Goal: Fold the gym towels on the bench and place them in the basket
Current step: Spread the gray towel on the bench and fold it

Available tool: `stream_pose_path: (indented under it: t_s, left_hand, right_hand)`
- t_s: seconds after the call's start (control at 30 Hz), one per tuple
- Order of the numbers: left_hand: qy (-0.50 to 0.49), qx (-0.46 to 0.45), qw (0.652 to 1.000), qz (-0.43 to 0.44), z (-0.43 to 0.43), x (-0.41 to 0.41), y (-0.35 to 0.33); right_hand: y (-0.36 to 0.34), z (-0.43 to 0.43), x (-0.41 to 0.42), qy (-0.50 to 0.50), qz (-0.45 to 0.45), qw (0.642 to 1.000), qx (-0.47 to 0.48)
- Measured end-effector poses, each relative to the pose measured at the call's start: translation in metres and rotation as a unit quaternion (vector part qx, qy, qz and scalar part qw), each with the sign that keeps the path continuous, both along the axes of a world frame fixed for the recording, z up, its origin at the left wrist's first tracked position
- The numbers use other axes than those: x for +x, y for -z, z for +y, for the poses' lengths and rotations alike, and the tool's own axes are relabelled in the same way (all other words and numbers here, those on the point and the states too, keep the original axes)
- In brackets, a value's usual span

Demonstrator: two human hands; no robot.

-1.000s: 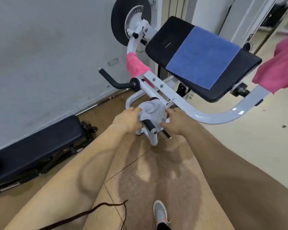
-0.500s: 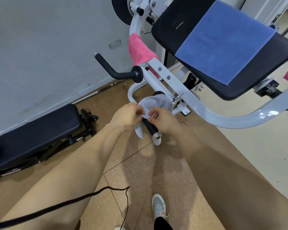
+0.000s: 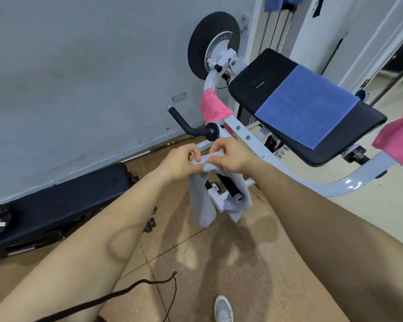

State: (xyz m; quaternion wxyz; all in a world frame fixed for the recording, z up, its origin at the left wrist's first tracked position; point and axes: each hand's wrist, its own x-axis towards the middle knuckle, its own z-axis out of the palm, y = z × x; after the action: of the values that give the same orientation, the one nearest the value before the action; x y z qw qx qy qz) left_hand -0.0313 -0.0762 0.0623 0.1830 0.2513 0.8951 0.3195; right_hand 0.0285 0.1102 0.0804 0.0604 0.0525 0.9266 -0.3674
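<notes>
Head view: both hands (image 3: 219,160) pinch the grey towel (image 3: 201,205).

One towel (image 3: 307,105) lies on the pad (image 3: 265,75) — floor bench (image 3: 56,201) left, against wall (image 3: 79,66).

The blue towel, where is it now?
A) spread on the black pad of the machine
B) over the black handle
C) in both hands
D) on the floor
A: the blue towel lies flat across the black pad.
</notes>
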Motion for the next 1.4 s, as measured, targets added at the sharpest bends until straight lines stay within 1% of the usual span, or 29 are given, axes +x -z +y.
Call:
stream_pose_path:
  t_s: [0.13,0.23,0.3,0.37,0.43,0.53,0.6,0.67,0.83,0.9,1.0,1.1,1.2,1.3,1.4]
  left_hand:
    - [-0.022,-0.015,0.999,0.020,-0.061,0.008,-0.035]
    - [-0.046,-0.054,0.997,0.023,-0.123,0.012,-0.051]
    - [-0.086,-0.059,0.995,0.004,-0.169,0.019,-0.062]
    - [-0.139,-0.036,0.989,-0.024,-0.219,0.028,-0.069]
    - [-0.165,-0.017,0.985,-0.054,-0.272,0.039,-0.069]
    - [-0.170,-0.003,0.981,-0.092,-0.346,0.060,-0.066]
    - [-0.190,0.002,0.977,-0.093,-0.392,0.073,-0.060]
    - [-0.212,-0.006,0.974,-0.085,-0.430,0.081,-0.054]
    - [-0.258,-0.071,0.962,-0.063,-0.498,0.081,-0.034]
    - [-0.270,-0.115,0.954,-0.066,-0.519,0.070,-0.022]
    - [-0.259,-0.183,0.945,-0.084,-0.544,0.043,-0.001]
    - [-0.257,-0.246,0.931,-0.078,-0.565,0.004,0.019]
    - [-0.262,-0.272,0.923,-0.079,-0.584,-0.048,0.038]
    - [-0.264,-0.298,0.912,-0.103,-0.596,-0.106,0.045]
    - [-0.267,-0.326,0.901,-0.105,-0.604,-0.161,0.042]
  right_hand:
    - [-0.044,-0.058,-0.006,-0.054,0.050,0.997,0.034]
    - [-0.068,-0.114,-0.014,-0.100,0.078,0.990,0.066]
    - [-0.079,-0.156,-0.017,-0.133,0.092,0.983,0.086]
    - [-0.084,-0.200,-0.017,-0.160,0.100,0.977,0.103]
    - [-0.086,-0.241,-0.014,-0.176,0.107,0.972,0.117]
    - [-0.081,-0.295,-0.012,-0.185,0.108,0.969,0.126]
    - [-0.074,-0.333,-0.011,-0.202,0.107,0.962,0.148]
    - [-0.067,-0.369,-0.010,-0.223,0.111,0.950,0.190]
    - [-0.050,-0.440,-0.023,-0.275,0.107,0.918,0.264]
    - [-0.041,-0.461,-0.039,-0.289,0.096,0.910,0.280]
    - [-0.020,-0.482,-0.075,-0.312,0.079,0.899,0.298]
    - [0.010,-0.498,-0.127,-0.331,0.026,0.897,0.291]
    - [0.041,-0.507,-0.189,-0.336,-0.028,0.902,0.268]
    - [0.063,-0.508,-0.251,-0.357,-0.058,0.898,0.250]
    - [0.074,-0.508,-0.311,-0.378,-0.075,0.896,0.223]
